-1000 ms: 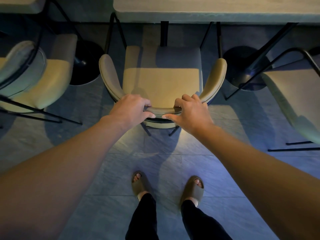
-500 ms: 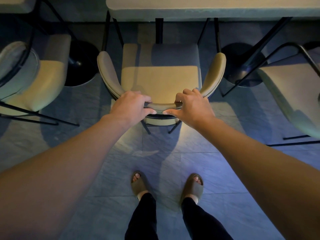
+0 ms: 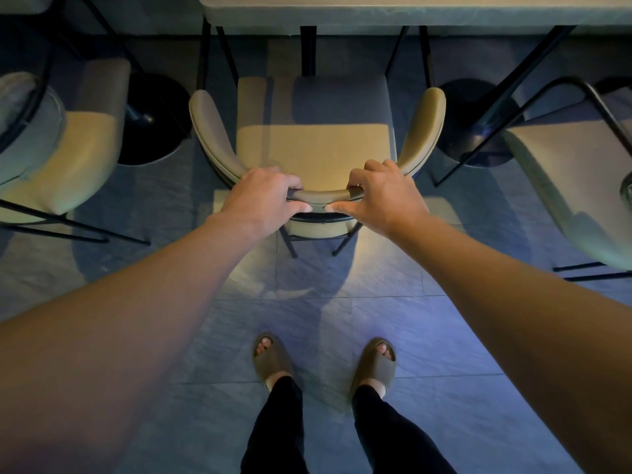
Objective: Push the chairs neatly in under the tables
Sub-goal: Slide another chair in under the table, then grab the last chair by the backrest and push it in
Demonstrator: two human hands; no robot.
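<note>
A beige padded chair (image 3: pixel 314 145) with a curved backrest and thin black legs stands straight ahead of me, facing a pale table (image 3: pixel 410 12) along the top edge. The front of its seat lies in the table's shadow. My left hand (image 3: pixel 265 196) grips the top of the backrest left of centre. My right hand (image 3: pixel 384 195) grips it right of centre. Both sets of fingers curl over the rail, thumbs underneath.
A second beige chair (image 3: pixel 58 148) stands at the left and a third chair (image 3: pixel 574 186) at the right, both angled. Two round black table bases (image 3: pixel 154 121) (image 3: pixel 475 124) flank the middle chair. My sandalled feet (image 3: pixel 325 360) stand on grey floor tiles behind it.
The chair has slid forward toward the table, with both hands staying on the backrest. My arms have stretched out further and my feet have not moved.
</note>
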